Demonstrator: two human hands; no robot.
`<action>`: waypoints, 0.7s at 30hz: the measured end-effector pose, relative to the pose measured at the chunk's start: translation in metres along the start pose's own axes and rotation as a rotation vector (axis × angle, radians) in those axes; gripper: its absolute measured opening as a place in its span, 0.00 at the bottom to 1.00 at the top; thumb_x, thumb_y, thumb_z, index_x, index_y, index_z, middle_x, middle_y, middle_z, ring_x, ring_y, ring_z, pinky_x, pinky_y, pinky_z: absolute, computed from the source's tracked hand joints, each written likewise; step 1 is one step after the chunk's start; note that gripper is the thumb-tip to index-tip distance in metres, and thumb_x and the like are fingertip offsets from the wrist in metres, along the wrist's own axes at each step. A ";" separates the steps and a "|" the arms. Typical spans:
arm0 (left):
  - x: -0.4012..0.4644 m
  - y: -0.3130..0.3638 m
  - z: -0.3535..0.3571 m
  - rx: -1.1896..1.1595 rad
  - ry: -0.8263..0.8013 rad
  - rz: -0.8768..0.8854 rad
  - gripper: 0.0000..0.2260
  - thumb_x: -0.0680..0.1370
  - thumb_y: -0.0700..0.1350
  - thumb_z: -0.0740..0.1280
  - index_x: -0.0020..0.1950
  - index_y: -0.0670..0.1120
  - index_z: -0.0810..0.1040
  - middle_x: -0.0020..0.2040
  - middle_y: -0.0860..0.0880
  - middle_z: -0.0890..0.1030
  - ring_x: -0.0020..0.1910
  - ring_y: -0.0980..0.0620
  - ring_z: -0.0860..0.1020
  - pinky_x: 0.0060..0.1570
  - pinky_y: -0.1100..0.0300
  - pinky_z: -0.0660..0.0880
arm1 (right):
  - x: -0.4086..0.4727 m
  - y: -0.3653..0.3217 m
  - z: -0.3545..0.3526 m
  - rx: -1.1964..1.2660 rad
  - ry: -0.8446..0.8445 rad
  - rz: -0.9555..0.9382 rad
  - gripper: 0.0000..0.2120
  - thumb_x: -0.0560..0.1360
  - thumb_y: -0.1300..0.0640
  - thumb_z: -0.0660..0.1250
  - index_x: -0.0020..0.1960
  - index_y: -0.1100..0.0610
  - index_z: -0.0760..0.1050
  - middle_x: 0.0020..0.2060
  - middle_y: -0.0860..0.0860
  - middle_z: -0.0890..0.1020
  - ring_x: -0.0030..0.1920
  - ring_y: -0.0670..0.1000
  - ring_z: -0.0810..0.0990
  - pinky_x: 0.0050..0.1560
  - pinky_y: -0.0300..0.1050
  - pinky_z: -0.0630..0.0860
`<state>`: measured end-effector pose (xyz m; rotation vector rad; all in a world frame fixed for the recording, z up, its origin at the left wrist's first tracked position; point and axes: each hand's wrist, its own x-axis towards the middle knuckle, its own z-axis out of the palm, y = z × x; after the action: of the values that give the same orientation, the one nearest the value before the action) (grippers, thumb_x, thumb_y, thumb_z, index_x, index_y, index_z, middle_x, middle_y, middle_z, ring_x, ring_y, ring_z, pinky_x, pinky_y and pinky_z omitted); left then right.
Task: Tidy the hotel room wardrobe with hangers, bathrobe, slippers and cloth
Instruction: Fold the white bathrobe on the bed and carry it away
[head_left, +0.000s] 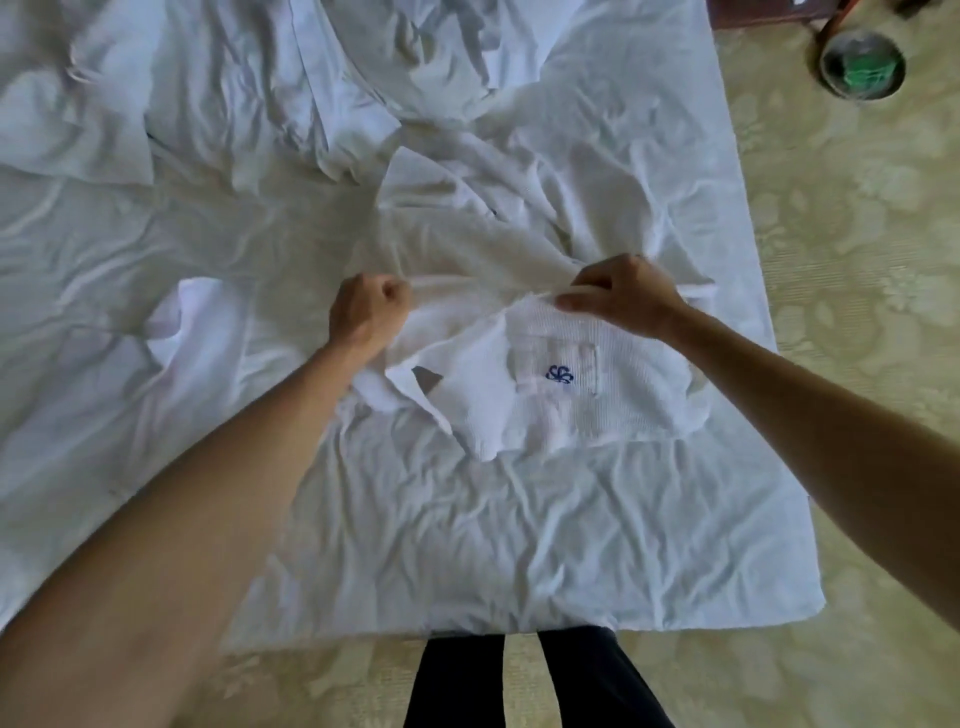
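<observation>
Pinching a taut fabric edge running side to side just beyond the white waffle-weave bathrobe (561, 395) pocket, left hand (366, 312) fisted, right hand (623, 296) fingertip-tight.

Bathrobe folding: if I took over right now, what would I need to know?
Left hand: fist gripping the bathrobe fabric.
Right hand: pinching the robe's upper edge.
The robe lies on the bed sheet, partly folded, pocket logo facing up.
Done: robe laid out and part folded.
Left: finish the fold, then put it away. Hangers, slippers and cloth are not in view.
</observation>
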<state>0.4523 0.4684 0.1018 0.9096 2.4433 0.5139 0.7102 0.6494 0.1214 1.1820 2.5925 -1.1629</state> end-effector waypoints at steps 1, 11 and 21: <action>0.006 -0.004 -0.015 0.030 0.054 -0.002 0.19 0.72 0.50 0.56 0.39 0.36 0.79 0.41 0.32 0.81 0.43 0.36 0.80 0.42 0.50 0.75 | 0.006 -0.008 -0.003 -0.038 -0.051 -0.046 0.12 0.73 0.46 0.75 0.36 0.50 0.79 0.28 0.49 0.75 0.30 0.47 0.72 0.28 0.33 0.64; 0.006 -0.114 -0.069 0.277 0.086 -0.248 0.15 0.76 0.46 0.59 0.40 0.38 0.80 0.43 0.34 0.81 0.45 0.34 0.79 0.46 0.50 0.75 | 0.047 0.010 0.043 -0.391 -0.272 -0.114 0.14 0.72 0.39 0.71 0.37 0.47 0.75 0.39 0.47 0.77 0.53 0.54 0.77 0.60 0.51 0.72; 0.030 -0.093 -0.055 0.115 0.157 -0.385 0.18 0.72 0.49 0.59 0.51 0.39 0.83 0.52 0.36 0.83 0.53 0.35 0.81 0.53 0.50 0.77 | 0.057 0.025 0.044 -0.215 -0.012 -0.056 0.21 0.71 0.41 0.74 0.40 0.60 0.79 0.33 0.52 0.80 0.36 0.56 0.81 0.39 0.51 0.79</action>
<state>0.3558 0.4136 0.0914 0.4325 2.7239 0.3177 0.6768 0.6662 0.0551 1.0610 2.6752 -0.8687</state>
